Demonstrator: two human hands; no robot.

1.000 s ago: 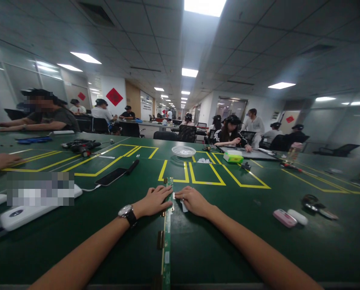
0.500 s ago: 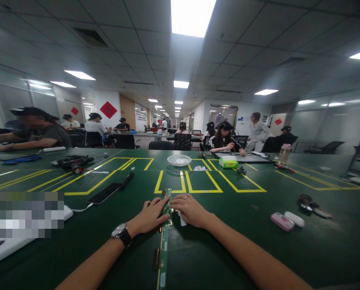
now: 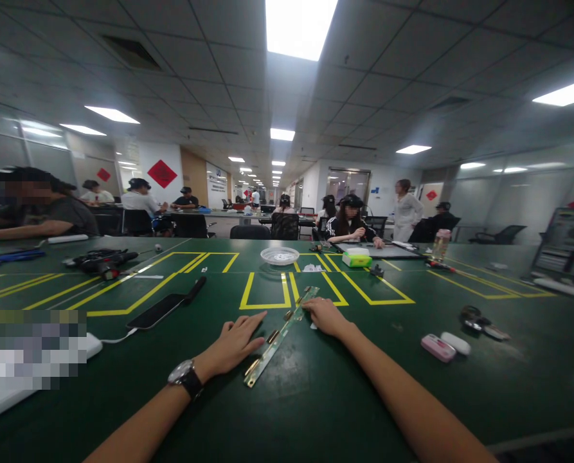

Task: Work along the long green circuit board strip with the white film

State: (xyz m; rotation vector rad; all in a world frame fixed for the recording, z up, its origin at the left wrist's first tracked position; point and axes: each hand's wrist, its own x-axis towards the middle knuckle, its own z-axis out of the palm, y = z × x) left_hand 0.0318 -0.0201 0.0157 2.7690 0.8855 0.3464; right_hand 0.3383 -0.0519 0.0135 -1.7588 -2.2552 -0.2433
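Note:
A long, narrow green circuit board strip [image 3: 281, 334] lies slantwise in front of me, its far end to the right. Several brownish-gold flaps stick out along its left edge. My right hand [image 3: 326, 316] has its fingers closed at the strip's far part; the fingertips are partly hidden. A small white piece [image 3: 313, 326] peeks out under that hand. To the left of the strip, my left hand [image 3: 233, 344] is spread low over the green table [image 3: 287, 418], fingers stretched out and apart from the board. A watch [image 3: 185, 378] is on the left wrist.
A white basket [image 3: 279, 257] stands ahead, beyond yellow tape outlines. On the left are a black phone [image 3: 157, 311] with a cable and a white power strip [image 3: 31, 392]. A pink case [image 3: 438, 347] and keys [image 3: 482, 323] lie right. Other people sit farther off.
The circuit board strip has swung from nearly straight to slanting, its far end going right with my right hand. My left hand has come off the strip. The view has turned slightly right.

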